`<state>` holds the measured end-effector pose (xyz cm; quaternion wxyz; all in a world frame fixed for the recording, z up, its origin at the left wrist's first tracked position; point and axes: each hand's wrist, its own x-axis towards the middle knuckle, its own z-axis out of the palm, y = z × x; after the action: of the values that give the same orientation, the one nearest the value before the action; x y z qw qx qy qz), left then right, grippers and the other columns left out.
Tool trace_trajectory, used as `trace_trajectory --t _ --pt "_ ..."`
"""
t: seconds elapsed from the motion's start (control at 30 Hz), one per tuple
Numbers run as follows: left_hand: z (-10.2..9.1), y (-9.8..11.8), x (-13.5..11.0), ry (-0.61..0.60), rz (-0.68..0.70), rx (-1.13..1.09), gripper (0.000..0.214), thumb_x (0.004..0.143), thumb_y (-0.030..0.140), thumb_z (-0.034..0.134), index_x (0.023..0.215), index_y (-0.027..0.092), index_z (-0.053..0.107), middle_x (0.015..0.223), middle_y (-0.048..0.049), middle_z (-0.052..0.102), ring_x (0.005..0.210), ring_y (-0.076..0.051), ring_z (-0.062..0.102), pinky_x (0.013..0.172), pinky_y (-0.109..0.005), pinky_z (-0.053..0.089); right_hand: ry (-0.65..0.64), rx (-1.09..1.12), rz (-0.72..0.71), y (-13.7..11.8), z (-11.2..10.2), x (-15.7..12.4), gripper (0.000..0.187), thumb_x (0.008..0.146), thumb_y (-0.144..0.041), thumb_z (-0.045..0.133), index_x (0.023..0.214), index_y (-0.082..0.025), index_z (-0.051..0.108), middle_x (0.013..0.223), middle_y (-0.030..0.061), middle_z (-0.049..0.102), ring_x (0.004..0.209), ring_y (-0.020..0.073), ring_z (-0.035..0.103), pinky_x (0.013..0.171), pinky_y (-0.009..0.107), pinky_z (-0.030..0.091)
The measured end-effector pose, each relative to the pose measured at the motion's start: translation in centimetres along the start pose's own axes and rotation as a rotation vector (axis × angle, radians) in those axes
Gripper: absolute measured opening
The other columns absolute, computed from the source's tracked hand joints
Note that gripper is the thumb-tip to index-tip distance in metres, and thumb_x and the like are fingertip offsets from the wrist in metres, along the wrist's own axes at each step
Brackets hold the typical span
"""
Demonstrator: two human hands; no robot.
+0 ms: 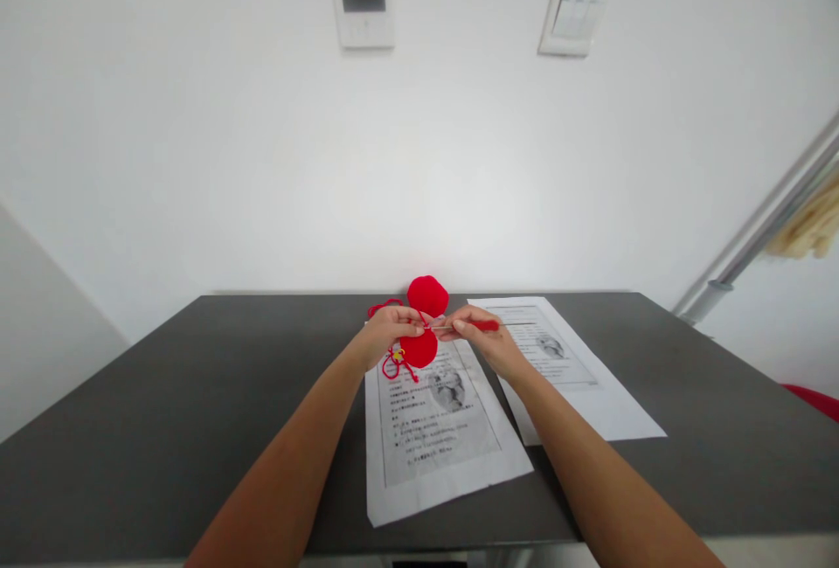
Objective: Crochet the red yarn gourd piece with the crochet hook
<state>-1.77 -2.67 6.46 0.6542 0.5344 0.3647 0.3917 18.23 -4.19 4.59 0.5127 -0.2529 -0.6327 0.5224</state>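
My left hand (391,330) pinches the upper edge of a round red crochet piece (419,349), which hangs below its fingertips. My right hand (477,334) is closed around a crochet hook with a red handle (486,325). The hook's thin metal shaft points left and meets the top of the crochet piece. Just behind the hands sits a ball of red yarn (428,296). A loose red strand with a small yellow piece (398,356) lies looped below my left hand.
Under the hands lies a printed sheet (440,450) with a picture, and a second printed sheet (577,376) is to its right. Both rest on a dark grey table (216,402) against a white wall. A grey pole (760,253) stands slanted at the right.
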Motion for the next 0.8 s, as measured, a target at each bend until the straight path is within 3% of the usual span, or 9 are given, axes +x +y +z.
trace_trajectory --t 0.43,0.7,0.8 --pt "-0.1 -0.8 0.3 0.031 0.056 0.244 0.024 0.059 0.019 0.071 0.083 0.015 0.073 0.061 0.0009 0.060 0.057 -0.011 0.051 0.058 -0.024 0.036 -0.099 -0.149 0.029 -1.6 -0.3 -0.3 0.025 0.081 -0.041 0.064 0.077 -0.016 0.067 0.086 0.0051 0.068 0.081 0.0172 0.067 0.082 0.037 0.056" --pt "0.4 -0.7 0.4 0.112 0.160 0.326 0.016 0.060 0.016 0.068 0.075 0.014 0.071 0.064 -0.0013 0.063 0.061 -0.013 0.054 0.059 -0.025 0.039 -0.091 -0.456 -0.069 -1.0 -0.3 -0.3 0.020 0.089 -0.033 0.054 0.083 -0.019 0.065 0.087 0.0048 0.067 0.084 0.0185 0.064 0.081 0.036 0.051" --pt "0.7 -0.8 0.4 0.138 0.191 0.383 0.018 0.061 0.017 0.068 0.078 0.014 0.070 0.064 -0.0011 0.063 0.060 -0.013 0.054 0.059 -0.025 0.040 -0.119 -0.574 -0.175 -0.7 0.0 -0.3 0.018 0.090 -0.031 0.051 0.084 -0.019 0.063 0.088 0.0050 0.066 0.084 0.0180 0.061 0.079 0.034 0.049"
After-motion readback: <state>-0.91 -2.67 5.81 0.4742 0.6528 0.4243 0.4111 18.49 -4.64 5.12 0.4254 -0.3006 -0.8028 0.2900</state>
